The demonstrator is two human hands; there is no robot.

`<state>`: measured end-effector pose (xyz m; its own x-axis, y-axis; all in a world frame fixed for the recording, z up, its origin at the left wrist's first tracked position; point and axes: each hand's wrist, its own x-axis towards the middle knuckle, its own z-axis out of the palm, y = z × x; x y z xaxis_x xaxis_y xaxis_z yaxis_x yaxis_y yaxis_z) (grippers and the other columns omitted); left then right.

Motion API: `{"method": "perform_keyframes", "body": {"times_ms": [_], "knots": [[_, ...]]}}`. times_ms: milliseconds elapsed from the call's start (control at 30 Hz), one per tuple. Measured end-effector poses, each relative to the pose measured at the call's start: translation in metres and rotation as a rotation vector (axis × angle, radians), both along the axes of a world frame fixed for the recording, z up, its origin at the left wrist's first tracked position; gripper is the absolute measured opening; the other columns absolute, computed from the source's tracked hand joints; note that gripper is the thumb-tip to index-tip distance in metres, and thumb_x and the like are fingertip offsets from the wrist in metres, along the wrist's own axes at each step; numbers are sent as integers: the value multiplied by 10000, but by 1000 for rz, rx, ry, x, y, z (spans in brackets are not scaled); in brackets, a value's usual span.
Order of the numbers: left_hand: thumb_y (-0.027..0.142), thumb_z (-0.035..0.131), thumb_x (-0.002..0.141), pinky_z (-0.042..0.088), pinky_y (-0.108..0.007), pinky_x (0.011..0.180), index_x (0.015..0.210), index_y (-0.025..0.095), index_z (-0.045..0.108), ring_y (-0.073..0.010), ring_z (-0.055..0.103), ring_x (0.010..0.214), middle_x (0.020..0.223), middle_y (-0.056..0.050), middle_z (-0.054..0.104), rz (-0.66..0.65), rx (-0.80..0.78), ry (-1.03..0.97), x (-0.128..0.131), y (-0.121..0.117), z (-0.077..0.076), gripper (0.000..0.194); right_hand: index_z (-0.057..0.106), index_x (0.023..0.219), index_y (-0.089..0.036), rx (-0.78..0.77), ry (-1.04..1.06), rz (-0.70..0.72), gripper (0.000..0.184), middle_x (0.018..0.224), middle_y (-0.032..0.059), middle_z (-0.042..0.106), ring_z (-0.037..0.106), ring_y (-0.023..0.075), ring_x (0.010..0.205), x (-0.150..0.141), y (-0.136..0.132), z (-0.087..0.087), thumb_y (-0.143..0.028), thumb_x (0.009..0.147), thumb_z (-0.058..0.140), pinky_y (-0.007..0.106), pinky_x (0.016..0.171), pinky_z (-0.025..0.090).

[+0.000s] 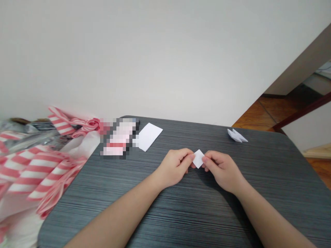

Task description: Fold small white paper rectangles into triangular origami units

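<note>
Between fingers (186, 162), paper diamond (198, 158) corner-forward

Small white paper square (198, 158): flat, crisp-edged
Diamond pose: one corner uppermost
Side corners: pinched by left hand (173, 166) and right hand (222, 169)

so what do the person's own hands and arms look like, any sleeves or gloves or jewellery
The ungloved left hand and ungloved right hand are bare, with no ring seen on the visible fingers. The bare left forearm and bare right forearm narrow toward the wrists. No sleeve, watch, bracelet or marking shows.
</note>
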<state>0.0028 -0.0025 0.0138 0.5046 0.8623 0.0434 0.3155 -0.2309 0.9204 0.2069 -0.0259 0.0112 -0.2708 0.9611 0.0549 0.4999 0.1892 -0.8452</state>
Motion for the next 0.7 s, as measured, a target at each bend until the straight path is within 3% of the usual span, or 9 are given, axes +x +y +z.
{"method": "perform_keyframes", "body": {"times_ms": [333,433,533,700], "knots": [[283,432,995,423,-201,587,693,159,621,-86,563,515,583,21,624,26,8,58,1,0,-4,377,576,663,-197,4,4,-18,306,650,-9,617,575,144,629,-2,1,-2,-271,955,519,261,634,414],[291,448,990,418,-199,581,757,157,646,-93,563,542,573,26,599,32,11,22,2,-1,-3,334,578,670,-199,-11,19,-26,298,645,-11,614,571,144,624,-1,1,-3,-276,953,522,262,632,417],[310,470,981,409,-197,537,981,162,663,-100,559,533,585,39,597,39,-39,-32,3,-1,-4,243,581,676,-200,-14,21,-30,293,646,-7,622,576,149,626,-1,1,-3,-274,953,521,270,636,423],[314,462,985,410,-205,568,919,171,673,-98,547,531,572,37,598,37,-18,5,2,-1,-5,263,614,754,-203,38,17,-8,210,695,1,615,573,154,655,-1,0,-10,-263,945,553,282,645,437]]}}
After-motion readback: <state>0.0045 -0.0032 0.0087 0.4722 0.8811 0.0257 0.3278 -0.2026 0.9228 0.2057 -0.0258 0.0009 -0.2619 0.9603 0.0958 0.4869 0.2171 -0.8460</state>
